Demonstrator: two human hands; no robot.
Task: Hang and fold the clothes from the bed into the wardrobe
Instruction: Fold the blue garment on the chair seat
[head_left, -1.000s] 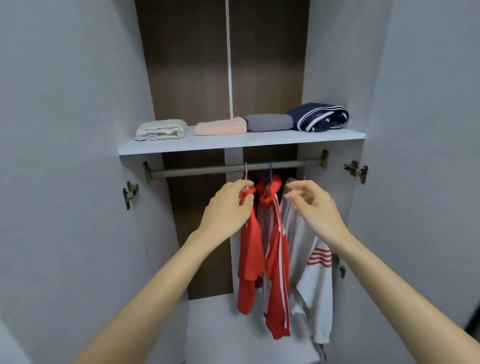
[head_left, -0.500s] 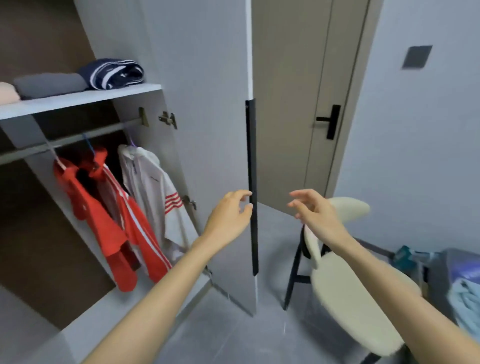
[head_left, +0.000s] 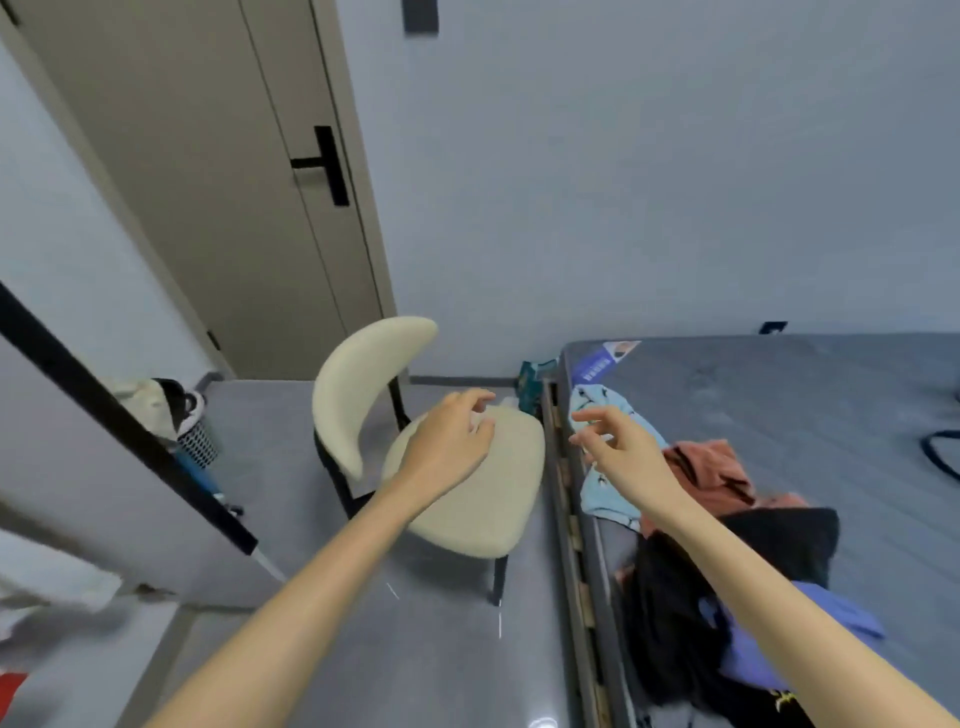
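Clothes (head_left: 670, 623) lie on the bed (head_left: 779, 395); left hand (head_left: 447, 441), right hand (head_left: 618, 447), each grip slack, empty.

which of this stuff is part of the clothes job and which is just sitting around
Part of the job: light blue garment, rust garment, black garment and purple garment, all on the bed; wardrobe door; left hand and right hand, both empty.

Just lying about: cream chair, room door, laundry basket, teal box.
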